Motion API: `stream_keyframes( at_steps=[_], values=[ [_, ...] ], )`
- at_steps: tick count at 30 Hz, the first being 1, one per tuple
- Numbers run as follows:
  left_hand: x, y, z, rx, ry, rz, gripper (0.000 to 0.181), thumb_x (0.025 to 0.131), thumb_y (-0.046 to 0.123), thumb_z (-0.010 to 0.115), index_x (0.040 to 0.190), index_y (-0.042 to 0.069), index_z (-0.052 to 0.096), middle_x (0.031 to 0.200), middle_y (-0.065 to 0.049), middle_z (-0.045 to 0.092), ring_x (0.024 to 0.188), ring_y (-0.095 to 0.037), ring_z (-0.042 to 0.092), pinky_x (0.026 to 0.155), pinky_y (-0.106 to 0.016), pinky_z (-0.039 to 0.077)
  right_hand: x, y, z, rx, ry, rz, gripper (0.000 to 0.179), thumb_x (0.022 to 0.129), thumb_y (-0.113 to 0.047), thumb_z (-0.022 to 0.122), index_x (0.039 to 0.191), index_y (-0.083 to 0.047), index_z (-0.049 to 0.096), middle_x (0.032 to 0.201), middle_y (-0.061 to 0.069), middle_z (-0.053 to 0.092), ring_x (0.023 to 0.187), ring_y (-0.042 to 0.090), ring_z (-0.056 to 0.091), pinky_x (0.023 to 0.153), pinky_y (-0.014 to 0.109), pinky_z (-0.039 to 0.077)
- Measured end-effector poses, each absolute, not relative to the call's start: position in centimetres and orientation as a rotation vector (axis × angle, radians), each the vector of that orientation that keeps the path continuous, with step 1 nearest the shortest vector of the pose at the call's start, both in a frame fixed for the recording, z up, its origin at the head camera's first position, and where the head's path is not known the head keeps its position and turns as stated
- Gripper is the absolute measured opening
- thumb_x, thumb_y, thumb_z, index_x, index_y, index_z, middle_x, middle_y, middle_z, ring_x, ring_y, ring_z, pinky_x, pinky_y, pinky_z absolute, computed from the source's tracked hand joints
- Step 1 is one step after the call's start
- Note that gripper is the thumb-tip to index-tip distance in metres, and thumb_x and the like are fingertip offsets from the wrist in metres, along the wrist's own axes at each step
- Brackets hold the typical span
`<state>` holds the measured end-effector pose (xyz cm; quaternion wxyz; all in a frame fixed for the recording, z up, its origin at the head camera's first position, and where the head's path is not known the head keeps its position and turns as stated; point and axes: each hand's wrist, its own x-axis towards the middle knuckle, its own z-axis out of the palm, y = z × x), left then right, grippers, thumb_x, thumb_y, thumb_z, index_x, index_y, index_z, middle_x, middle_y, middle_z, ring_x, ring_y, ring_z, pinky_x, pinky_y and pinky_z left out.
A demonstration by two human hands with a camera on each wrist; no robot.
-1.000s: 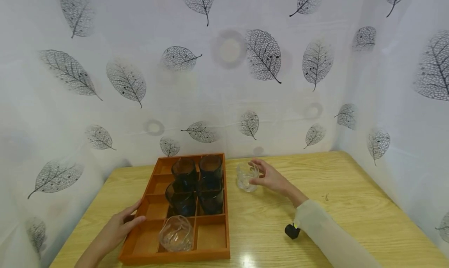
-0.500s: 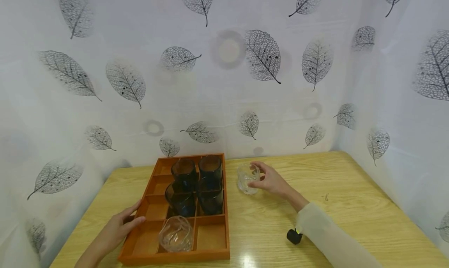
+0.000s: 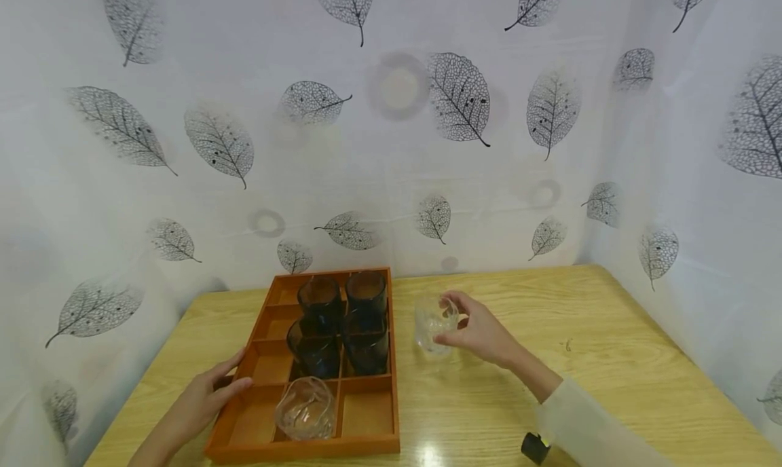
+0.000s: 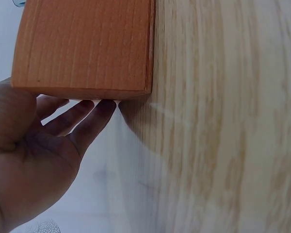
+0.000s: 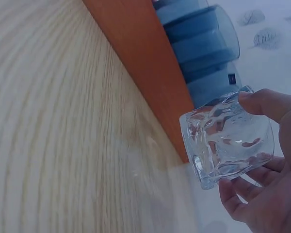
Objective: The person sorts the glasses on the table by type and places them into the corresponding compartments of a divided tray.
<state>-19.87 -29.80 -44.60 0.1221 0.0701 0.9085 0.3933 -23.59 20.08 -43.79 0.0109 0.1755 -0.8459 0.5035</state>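
Note:
My right hand (image 3: 485, 331) holds a clear glass tumbler (image 3: 425, 328) by its sides, thumb opposite the fingers, just right of the wooden tray. In the right wrist view the tumbler (image 5: 225, 141) shows wavy, thick walls, and its base is close over the table. My left hand (image 3: 198, 399) grips the left wall of the orange-brown compartment tray (image 3: 342, 446), with the thumb over the rim and fingers along the outside. Left wrist view: fingertips touch the tray's side (image 4: 87, 48). Another clear tumbler (image 3: 305, 413) sits tilted in the tray's front row.
Several dark smoky glasses (image 3: 314, 351) fill the middle and right compartments farther back in the tray. The light wood table (image 3: 611, 358) extends right. A leaf-print curtain (image 3: 391, 148) encloses the back and sides. A small black object (image 3: 535, 448) is beside my right sleeve.
My right hand has drawn the clear tumbler slightly toward me and to the right. The left hand and the tray have stayed in place.

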Motion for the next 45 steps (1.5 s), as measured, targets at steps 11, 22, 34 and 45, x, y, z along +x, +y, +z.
stream_keyframes(
  at_steps=[11, 22, 34, 45],
  values=[
    [-19.8, -29.7, -44.6, 0.206, 2.67, 1.133, 0.072, 0.107, 0.032, 0.06, 0.16, -0.005, 0.028, 0.158, -0.035, 0.03, 0.134, -0.053, 0.047, 0.096, -0.049, 0.055, -19.6, 19.3, -41.5, 0.594, -2.657, 1.646, 0.079, 0.081, -0.028, 0.089, 0.145, -0.001, 0.051, 0.132, 0.017, 0.061, 0.1, 0.033, 0.062, 0.077, 0.033, 0.057],
    [-19.9, -29.8, -44.7, 0.216, 2.699, 1.119, 0.07, 0.107, 0.031, 0.059, 0.159, -0.006, 0.029, 0.158, -0.034, 0.03, 0.133, -0.052, 0.049, 0.096, -0.05, 0.055, -16.4, 16.9, -39.9, 0.658, -2.668, 1.652, 0.077, 0.082, -0.03, 0.089, 0.144, -0.002, 0.053, 0.136, 0.01, 0.062, 0.112, 0.028, 0.058, 0.092, 0.038, 0.054],
    [-19.9, -29.8, -44.9, 0.247, 2.727, 1.111, 0.07, 0.107, 0.031, 0.06, 0.159, -0.006, 0.03, 0.157, -0.035, 0.033, 0.131, -0.053, 0.051, 0.097, -0.053, 0.054, -14.3, 13.3, -39.9, 0.635, -2.652, 1.738, 0.078, 0.077, -0.027, 0.093, 0.142, -0.006, 0.056, 0.129, 0.007, 0.064, 0.103, 0.029, 0.059, 0.084, 0.036, 0.055],
    [-19.8, -29.9, -44.9, 0.26, 2.718, 1.111, 0.072, 0.106, 0.032, 0.06, 0.159, -0.005, 0.03, 0.157, -0.034, 0.032, 0.131, -0.052, 0.052, 0.096, -0.053, 0.053, -13.7, 10.4, -40.4, 0.598, -2.62, 1.789, 0.079, 0.076, -0.024, 0.094, 0.143, -0.007, 0.056, 0.133, 0.006, 0.062, 0.102, 0.027, 0.058, 0.081, 0.032, 0.055]
  ],
)
